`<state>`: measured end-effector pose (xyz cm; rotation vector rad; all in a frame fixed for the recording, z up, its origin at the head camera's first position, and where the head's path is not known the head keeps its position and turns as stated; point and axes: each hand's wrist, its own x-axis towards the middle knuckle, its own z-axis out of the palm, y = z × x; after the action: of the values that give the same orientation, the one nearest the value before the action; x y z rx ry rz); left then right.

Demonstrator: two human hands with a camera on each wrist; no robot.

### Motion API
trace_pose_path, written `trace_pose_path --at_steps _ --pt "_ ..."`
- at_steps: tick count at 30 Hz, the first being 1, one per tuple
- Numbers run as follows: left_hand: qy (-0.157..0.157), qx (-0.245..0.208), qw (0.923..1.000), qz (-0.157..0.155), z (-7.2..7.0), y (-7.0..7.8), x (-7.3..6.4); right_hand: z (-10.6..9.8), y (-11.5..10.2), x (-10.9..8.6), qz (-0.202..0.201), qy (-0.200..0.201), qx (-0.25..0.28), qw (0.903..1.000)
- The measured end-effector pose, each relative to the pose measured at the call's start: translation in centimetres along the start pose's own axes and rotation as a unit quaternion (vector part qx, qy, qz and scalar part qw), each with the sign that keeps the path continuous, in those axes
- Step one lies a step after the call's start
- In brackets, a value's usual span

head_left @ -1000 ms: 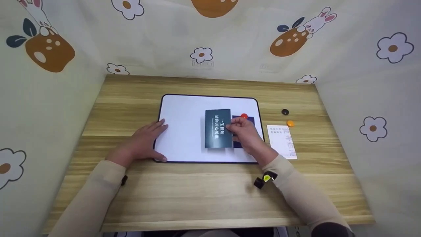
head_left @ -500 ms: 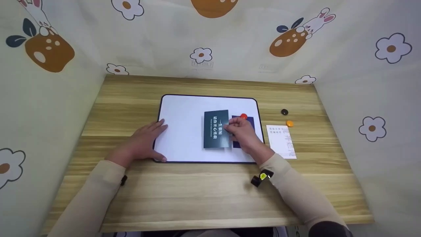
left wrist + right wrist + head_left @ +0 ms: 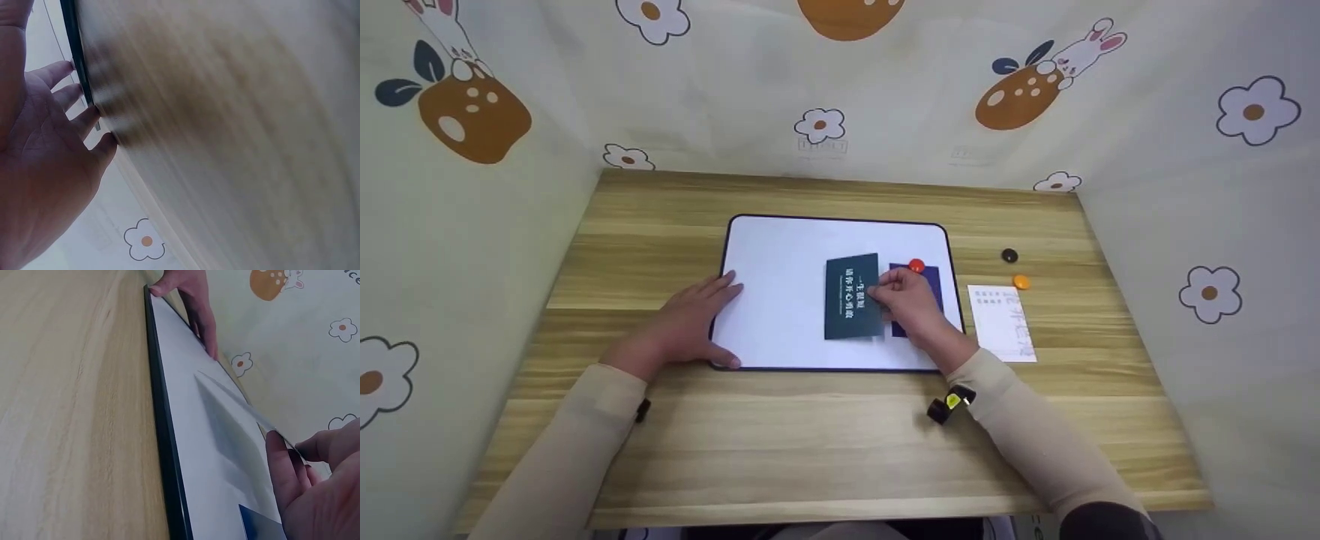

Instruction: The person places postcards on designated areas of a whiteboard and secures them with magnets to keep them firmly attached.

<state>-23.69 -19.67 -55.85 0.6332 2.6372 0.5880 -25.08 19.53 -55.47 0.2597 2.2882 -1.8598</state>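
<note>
A whiteboard with a dark rim lies flat on the wooden table. My left hand rests at its left edge, fingers spread and thumb over the near corner. My right hand pinches a dark green card with white writing by its right edge. In the right wrist view that card is tilted, its held side raised over the white surface and its shadow below. A dark blue card lies on the board's right part, partly hidden by the right hand. A round red magnet sits at its top edge.
To the right of the board a white card with faint writing lies on the table. Beyond it are an orange round magnet and a black one. Patterned curtains stand around the table's back and sides.
The right hand has shifted slightly left with the dark green card, which leans a little more now. The left hand and the board have stayed where they were.
</note>
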Motion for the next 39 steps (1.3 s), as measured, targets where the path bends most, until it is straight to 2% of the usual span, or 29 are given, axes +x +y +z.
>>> trace_pose_path --at_steps 7,18,27,32,39 --pt "-0.004 -0.004 1.0000 0.004 0.1 -0.3 0.1 0.3 0.4 0.0 -0.042 0.019 -0.072 0.9963" --pt "-0.009 0.002 1.0000 0.003 0.0 -0.3 0.2 0.4 0.0 0.0 -0.028 0.012 -0.162 0.9863" --pt "-0.008 0.008 0.9999 -0.008 0.2 -0.3 0.2 1.0 -0.5 0.1 -0.029 0.025 -0.239 0.9701" --pt "-0.004 0.002 1.0000 -0.001 0.1 -0.2 0.1 1.1 -0.6 0.4 -0.027 0.023 -0.261 0.9646" --pt "0.001 0.005 0.9999 0.009 0.2 -0.6 0.1 1.1 -0.4 0.7 -0.048 0.025 -0.306 0.9506"
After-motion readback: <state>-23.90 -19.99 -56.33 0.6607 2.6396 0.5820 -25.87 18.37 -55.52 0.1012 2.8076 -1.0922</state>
